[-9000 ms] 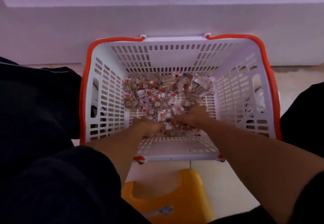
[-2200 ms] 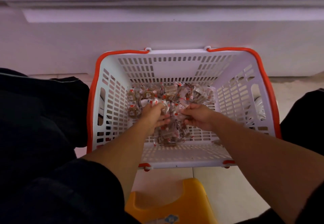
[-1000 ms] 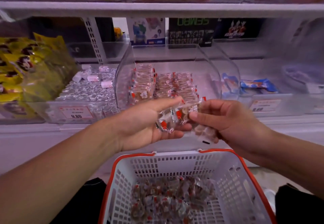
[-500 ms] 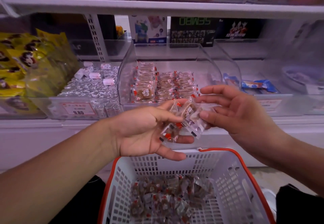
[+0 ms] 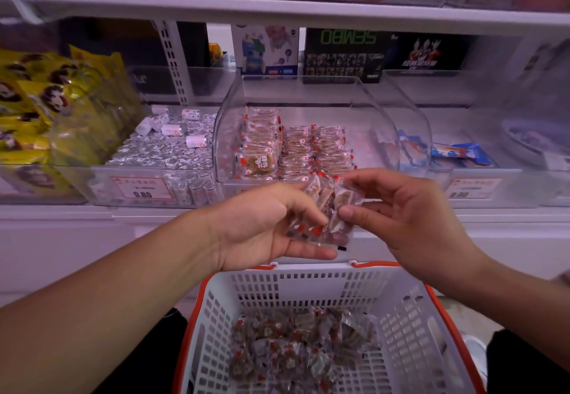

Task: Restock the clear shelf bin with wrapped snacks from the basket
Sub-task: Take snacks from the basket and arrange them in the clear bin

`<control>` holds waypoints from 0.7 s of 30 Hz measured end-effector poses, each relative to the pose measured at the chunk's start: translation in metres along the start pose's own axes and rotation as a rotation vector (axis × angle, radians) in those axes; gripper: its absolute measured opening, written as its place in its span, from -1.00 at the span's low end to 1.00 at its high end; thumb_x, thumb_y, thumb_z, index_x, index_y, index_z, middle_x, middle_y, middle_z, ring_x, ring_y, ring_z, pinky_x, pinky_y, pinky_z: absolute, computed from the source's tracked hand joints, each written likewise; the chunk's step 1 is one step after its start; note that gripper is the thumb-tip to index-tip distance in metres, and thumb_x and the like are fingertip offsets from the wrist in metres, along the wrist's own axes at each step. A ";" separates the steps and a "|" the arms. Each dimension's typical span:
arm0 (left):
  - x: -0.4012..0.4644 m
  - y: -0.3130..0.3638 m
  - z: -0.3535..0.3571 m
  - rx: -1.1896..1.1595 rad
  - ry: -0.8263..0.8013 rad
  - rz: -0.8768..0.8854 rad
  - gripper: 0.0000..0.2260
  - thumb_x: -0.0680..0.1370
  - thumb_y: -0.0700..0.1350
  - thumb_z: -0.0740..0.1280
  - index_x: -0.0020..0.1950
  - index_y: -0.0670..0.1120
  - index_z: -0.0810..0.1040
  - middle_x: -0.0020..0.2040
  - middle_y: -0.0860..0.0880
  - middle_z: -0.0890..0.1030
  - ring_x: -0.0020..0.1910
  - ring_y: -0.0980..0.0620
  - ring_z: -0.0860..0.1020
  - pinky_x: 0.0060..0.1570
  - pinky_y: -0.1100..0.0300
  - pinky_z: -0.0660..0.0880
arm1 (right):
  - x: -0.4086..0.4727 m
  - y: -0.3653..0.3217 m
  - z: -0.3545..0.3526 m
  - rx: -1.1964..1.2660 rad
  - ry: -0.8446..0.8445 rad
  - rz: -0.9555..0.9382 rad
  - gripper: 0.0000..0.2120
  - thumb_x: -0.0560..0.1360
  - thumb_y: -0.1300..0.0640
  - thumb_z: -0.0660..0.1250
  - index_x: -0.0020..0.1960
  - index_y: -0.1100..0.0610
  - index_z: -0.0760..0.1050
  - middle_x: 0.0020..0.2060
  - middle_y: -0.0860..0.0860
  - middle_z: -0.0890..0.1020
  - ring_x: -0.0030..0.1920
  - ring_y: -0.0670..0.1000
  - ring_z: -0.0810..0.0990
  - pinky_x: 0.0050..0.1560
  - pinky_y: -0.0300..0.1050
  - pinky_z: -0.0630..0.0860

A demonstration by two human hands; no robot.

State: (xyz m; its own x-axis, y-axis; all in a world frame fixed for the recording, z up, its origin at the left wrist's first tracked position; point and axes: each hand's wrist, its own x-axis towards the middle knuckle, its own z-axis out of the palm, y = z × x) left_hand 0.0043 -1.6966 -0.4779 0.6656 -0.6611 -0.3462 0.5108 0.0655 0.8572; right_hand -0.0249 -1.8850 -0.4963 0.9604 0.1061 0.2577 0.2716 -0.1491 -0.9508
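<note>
The left hand (image 5: 265,227) cups a small stack of wrapped snacks (image 5: 324,208) in its curled fingers, and the right hand (image 5: 410,218) pinches the right edge of that stack between thumb and forefinger, just in front of the clear shelf bin (image 5: 382,122) and above the far rim of the basket (image 5: 410,310). The step in hand looks like squaring the stack so the packets face one way. It would go best if the right hand aligns the edges while the left keeps a firm cradle, since the slick wrappers may slide apart. The bin already holds three rows toward its left wall; the bare right side seems the place for the next row. Many packets remain in the basket
</note>
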 end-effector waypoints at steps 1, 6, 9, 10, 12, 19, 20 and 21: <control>0.000 -0.001 0.001 0.030 0.000 0.005 -0.66 0.42 -0.35 0.35 0.19 -0.20 0.57 0.07 -0.21 0.66 0.05 -0.15 0.66 0.01 -0.03 0.65 | -0.001 0.000 0.001 0.035 0.023 -0.004 -0.70 0.32 0.31 0.47 0.01 0.07 0.59 -0.18 -0.02 0.71 -0.22 -0.10 0.68 -0.12 -0.31 0.59; -0.001 -0.006 0.005 0.147 0.058 0.050 -0.60 0.43 -0.41 0.46 0.22 -0.15 0.53 -0.07 -0.10 0.66 -0.07 -0.09 0.69 -0.27 0.14 0.65 | -0.008 0.004 0.009 0.040 0.128 -0.038 -0.71 0.29 0.16 0.49 0.01 0.06 0.63 -0.21 -0.06 0.73 -0.21 -0.15 0.70 -0.15 -0.39 0.56; 0.000 -0.005 0.003 0.401 0.167 0.090 -0.51 0.40 -0.47 0.43 0.23 -0.08 0.47 -0.16 -0.06 0.62 -0.27 0.04 0.61 -0.44 0.22 0.51 | -0.012 0.006 0.014 -0.081 0.026 -0.048 -0.64 0.39 0.12 0.43 0.18 -0.04 0.59 -0.13 -0.03 0.74 -0.13 -0.13 0.70 -0.04 -0.32 0.57; -0.001 -0.002 0.001 0.505 0.185 0.094 -0.46 0.39 -0.46 0.43 0.26 -0.05 0.42 -0.15 -0.07 0.61 -0.29 0.04 0.57 -0.44 0.20 0.49 | -0.013 0.006 0.015 -0.115 -0.027 -0.054 -0.58 0.40 0.11 0.42 0.26 -0.05 0.54 -0.06 -0.04 0.73 -0.06 -0.12 0.70 0.01 -0.29 0.58; -0.006 0.006 -0.004 0.649 0.169 0.078 -0.34 0.38 -0.42 0.44 0.35 0.02 0.29 -0.16 -0.09 0.61 -0.31 0.01 0.53 -0.43 0.15 0.45 | -0.009 0.001 0.014 -0.094 -0.132 -0.043 -0.41 0.38 0.14 0.43 0.39 -0.06 0.42 0.12 -0.08 0.67 0.06 -0.07 0.68 0.11 -0.21 0.58; -0.023 0.041 -0.028 0.725 0.248 0.156 -0.28 0.23 -0.29 0.52 0.28 0.06 0.29 -0.03 -0.15 0.66 -0.42 0.03 0.57 -0.48 0.18 0.48 | 0.046 -0.050 0.008 -0.422 -0.410 -0.086 -0.65 0.30 0.20 0.61 0.03 0.03 0.60 -0.14 -0.01 0.71 -0.18 0.05 0.69 -0.11 -0.04 0.65; -0.025 0.048 -0.035 0.695 0.289 0.191 -0.34 0.26 -0.29 0.55 0.25 0.04 0.35 -0.03 -0.07 0.68 -0.35 0.02 0.63 -0.46 0.18 0.51 | 0.058 -0.053 0.011 -0.435 -0.392 -0.075 -0.69 0.29 0.15 0.60 -0.01 0.03 0.62 -0.17 -0.02 0.72 -0.21 0.03 0.69 -0.16 -0.05 0.63; -0.028 0.054 -0.044 0.692 0.366 0.239 -0.43 0.31 -0.27 0.57 0.19 0.03 0.41 -0.07 0.01 0.69 -0.29 0.04 0.67 -0.46 0.19 0.51 | 0.073 -0.055 0.013 -0.431 -0.348 -0.051 -0.71 0.27 0.12 0.59 -0.03 0.04 0.63 -0.19 0.01 0.72 -0.23 0.05 0.68 -0.19 -0.03 0.61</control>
State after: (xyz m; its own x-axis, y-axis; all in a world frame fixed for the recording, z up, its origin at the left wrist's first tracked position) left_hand 0.0376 -1.6414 -0.4387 0.9108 -0.3937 -0.1242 -0.0390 -0.3816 0.9235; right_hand 0.0290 -1.8558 -0.4275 0.8879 0.4311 0.1605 0.3887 -0.5164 -0.7631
